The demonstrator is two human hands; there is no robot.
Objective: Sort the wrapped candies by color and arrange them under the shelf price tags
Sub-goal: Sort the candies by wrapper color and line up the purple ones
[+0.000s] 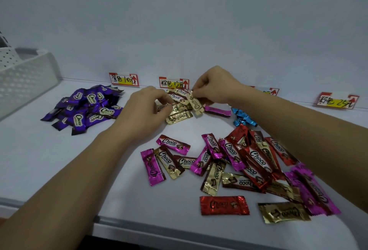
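Below the second price tag (173,83), gold candy (194,103) in right hand (215,84).

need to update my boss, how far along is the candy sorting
Done: purple pile under the leftmost tag, a few blue candies further right. In hand: the right hand pinches a gold candy over the gold pile below the second tag; the left hand is at that pile. Left: the mixed heap of red, pink and gold.

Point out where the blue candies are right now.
In the head view, the blue candies lie right of centre on the shelf, just beyond the red candies and right of a lone pink candy.
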